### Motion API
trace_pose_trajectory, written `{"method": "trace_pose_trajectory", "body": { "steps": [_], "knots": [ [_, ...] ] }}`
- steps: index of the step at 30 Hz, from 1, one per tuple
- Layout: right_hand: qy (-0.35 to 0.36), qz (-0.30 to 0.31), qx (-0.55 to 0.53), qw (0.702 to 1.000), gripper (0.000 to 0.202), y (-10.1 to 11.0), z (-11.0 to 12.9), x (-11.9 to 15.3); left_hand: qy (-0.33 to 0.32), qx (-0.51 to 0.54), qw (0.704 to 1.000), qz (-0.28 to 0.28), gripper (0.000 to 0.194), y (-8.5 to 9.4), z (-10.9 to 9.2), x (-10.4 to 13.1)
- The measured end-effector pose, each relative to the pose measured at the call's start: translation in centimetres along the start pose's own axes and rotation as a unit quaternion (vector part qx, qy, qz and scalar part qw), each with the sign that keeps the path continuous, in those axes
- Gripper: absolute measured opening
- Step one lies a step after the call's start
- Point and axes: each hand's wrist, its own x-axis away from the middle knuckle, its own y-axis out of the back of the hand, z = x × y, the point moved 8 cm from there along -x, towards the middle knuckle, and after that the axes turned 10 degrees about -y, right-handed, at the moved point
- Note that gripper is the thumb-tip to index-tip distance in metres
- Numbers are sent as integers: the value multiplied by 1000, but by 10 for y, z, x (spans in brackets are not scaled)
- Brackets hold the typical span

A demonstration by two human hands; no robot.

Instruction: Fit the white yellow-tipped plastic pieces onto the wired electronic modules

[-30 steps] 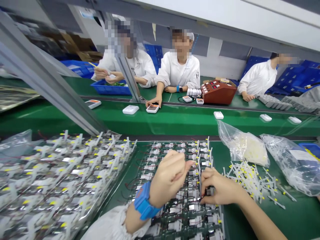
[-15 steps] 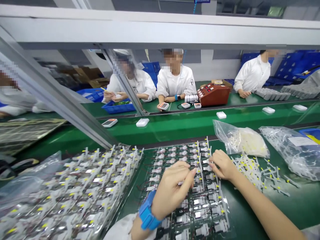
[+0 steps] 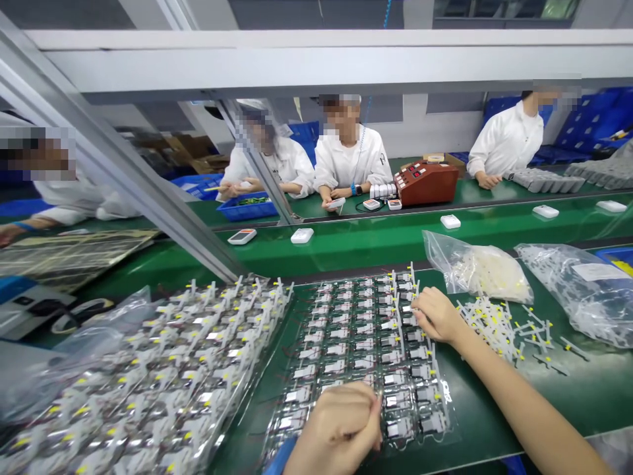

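A clear tray (image 3: 341, 346) holding rows of small grey-white parts with wires lies in front of me. My left hand (image 3: 341, 422) is curled closed over the tray's lower middle; what its fingers hold, if anything, is hidden. At the tray's upper right edge, my right hand (image 3: 435, 315) has its fingertips pinched near the white sticks with yellow bits; anything between them is too small to make out. To the left lies another tray (image 3: 163, 369) full of parts topped with white and yellow sticks. Loose sticks (image 3: 487, 326) are piled right of my right hand.
Two plastic bags (image 3: 494, 270) of small parts lie at the back right. Beyond runs a green conveyor (image 3: 366, 239) carrying white devices (image 3: 302, 235). A metal post (image 3: 138, 171) slants across the left. People in white coats sit opposite, near a red-brown box (image 3: 428, 185).
My left hand has moved down towards me over the tray and its fingers have curled in. My right hand stays by the right edge. The view has shifted slightly.
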Motion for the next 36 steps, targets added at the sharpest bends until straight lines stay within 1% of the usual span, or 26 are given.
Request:
{"method": "trace_pose_trajectory", "body": {
  "steps": [3,6,8,9,10,11,13,16,18,20,22,26,28,30,31,32,33,35,36],
  "knots": [
    [1,8,6,1000,23,-2,0,0,11,-68,998,-2,51,-11,9,16],
    [-4,10,10,1000,25,-2,-2,0,29,-150,988,19,50,-20,22,29],
    [-7,13,10,1000,26,-3,-3,0,50,-194,979,40,43,-24,35,36],
    [-7,15,9,1000,26,-3,-3,-1,65,-210,974,51,35,-25,43,38],
    [-5,17,9,1000,26,-3,-3,-1,81,-221,970,63,26,-26,50,41],
    [-2,18,10,1000,26,-2,-2,-1,95,-228,966,78,20,-28,57,43],
    [4,20,15,1000,27,0,-1,-1,115,-238,957,123,21,-35,69,45],
    [7,21,27,999,31,6,-3,0,141,-255,938,189,16,-44,81,48],
    [4,12,24,1000,35,11,-8,3,161,-269,926,208,17,-46,86,50],
    [-1,-11,17,1000,39,18,-14,7,166,-280,922,208,18,-47,87,49],
    [-2,-34,11,999,42,24,-19,11,158,-284,924,199,19,-47,85,48],
    [-1,-70,-10,997,42,42,-13,18,136,-275,936,171,22,-47,83,43],
    [-36,-114,-36,992,41,60,-8,23,128,-261,945,152,21,-45,81,41],
    [-102,-169,-61,978,39,79,-5,31,124,-241,953,136,19,-43,78,39],
    [-136,-177,-66,973,35,83,-5,36,125,-228,957,132,18,-42,77,38],
    [-172,-162,-60,970,30,82,-5,39,131,-213,959,132,17,-42,77,38],
    [-206,-127,-43,969,25,77,-7,43,139,-195,962,133,17,-42,76,38],
    [-256,-27,8,966,16,56,-12,51,161,-157,965,137,18,-42,76,38],
    [-268,19,33,963,13,45,-15,56,172,-137,966,137,19,-42,77,38]
  ]
}}
